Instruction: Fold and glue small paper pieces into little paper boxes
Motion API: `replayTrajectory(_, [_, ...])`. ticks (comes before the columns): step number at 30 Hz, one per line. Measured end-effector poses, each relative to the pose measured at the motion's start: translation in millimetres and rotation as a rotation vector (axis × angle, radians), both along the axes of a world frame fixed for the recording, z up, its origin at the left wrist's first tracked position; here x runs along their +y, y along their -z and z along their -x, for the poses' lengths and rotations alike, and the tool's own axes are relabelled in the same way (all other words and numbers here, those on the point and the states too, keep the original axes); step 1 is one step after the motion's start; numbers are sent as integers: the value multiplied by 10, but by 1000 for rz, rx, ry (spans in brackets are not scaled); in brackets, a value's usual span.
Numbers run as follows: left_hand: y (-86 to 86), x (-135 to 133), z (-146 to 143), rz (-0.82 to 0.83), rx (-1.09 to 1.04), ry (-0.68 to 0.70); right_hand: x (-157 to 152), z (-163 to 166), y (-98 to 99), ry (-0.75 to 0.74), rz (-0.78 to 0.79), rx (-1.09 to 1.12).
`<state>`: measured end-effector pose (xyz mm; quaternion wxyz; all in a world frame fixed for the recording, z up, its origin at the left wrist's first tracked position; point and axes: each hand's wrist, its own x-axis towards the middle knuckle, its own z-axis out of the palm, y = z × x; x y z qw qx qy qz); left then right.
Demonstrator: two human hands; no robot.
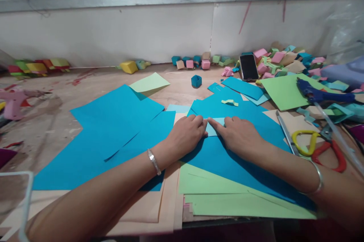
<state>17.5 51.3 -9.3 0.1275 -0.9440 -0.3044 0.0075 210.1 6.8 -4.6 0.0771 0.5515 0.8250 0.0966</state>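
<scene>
A small light-blue piece of paper [214, 127] lies on a large bright-blue sheet [230, 158], between my two hands. My left hand [187, 134] is closed at the left end of the small piece, its fingers curled and pressed together. My right hand [243, 135] bears on the other side, index finger pointing across the paper and the other fingers bent under. Parts of the paper are hidden beneath the fingers. Just beyond them lies a pale-green folded strip [229, 102].
More blue sheets [113, 120] spread leftward. Yellow-and-red-handled scissors [330, 154], a cutter [286, 132] and a blue glue gun [321, 92] lie at right. Behind are a phone [249, 67], heaped paper pieces [292, 62] and a small blue paper box [196, 81]. A pink glue gun [14, 101] is far left.
</scene>
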Motion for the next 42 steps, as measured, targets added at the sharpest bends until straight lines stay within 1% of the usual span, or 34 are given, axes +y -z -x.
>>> replayTrajectory(6, [-22,7,-4,-8,8,1,8,74,-67,109,73,-55])
replayTrajectory(9, [-31,-1,-9,-7,13,-2,-64,110,-66,218,39,-77])
replayTrajectory(11, [-30,-2,-10,-10,10,4,-113,121,-54,256,-7,-88])
replayTrajectory(13, [-26,10,-9,-14,-3,23,-139,124,-41,222,-58,-99])
replayTrajectory(15, [-23,35,-9,-9,-17,54,-134,119,-33,169,-71,-117])
replayTrajectory(18, [-29,74,-14,6,-16,86,-83,102,-36,143,31,-136])
replayTrajectory(21, [-53,68,-23,13,15,73,-36,87,-55,137,121,-120])
replayTrajectory(23, [-77,29,-29,11,44,36,-27,85,-72,138,139,-108])
replayTrajectory(25, [-104,-27,-32,12,75,-37,-30,88,-88,140,147,-101])
replayTrajectory(29, [-163,-131,-21,3,104,-283,-33,91,-98,141,165,-99])
replayTrajectory(31, [-205,-165,-10,-9,98,-375,-25,90,-97,149,181,-114])
replayTrajectory(34, [-269,-196,4,-54,57,-438,-19,92,-98,162,186,-131])
replayTrajectory(35, [-277,-200,8,-78,30,-423,-23,95,-100,163,185,-132])
replayTrajectory(36, [-272,-202,12,-99,-5,-381,-28,97,-102,165,184,-130])
replayTrajectory(38, [-218,-199,25,-90,-69,-226,-43,102,-106,166,175,-121])
replayTrajectory(39, [-173,-196,35,-52,-96,-144,-50,102,-108,168,168,-112])
replayTrajectory(40, [-124,-192,45,16,-100,-96,-54,102,-110,168,158,-100])
replayTrajectory(42, [-39,-187,68,157,-86,-69,-49,97,-112,157,143,-74])
